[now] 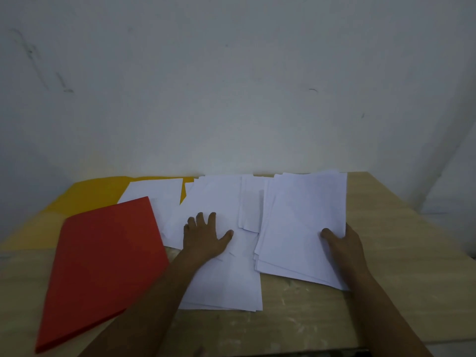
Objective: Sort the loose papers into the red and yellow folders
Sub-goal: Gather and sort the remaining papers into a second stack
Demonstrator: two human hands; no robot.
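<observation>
A closed red folder (103,264) lies at the left of the wooden table, tilted. Behind it a yellow folder (87,194) lies flat, partly covered by a white sheet (154,191). Loose white papers (221,274) spread across the middle. My left hand (206,238) presses flat on them with fingers spread. On the right my right hand (342,243) holds a stack of white sheets (301,222) at its right edge, thumb on top and fingers hidden beneath.
The wooden table (386,292) has bare surface at the right and along the front edge. A plain white wall (231,86) stands directly behind the table.
</observation>
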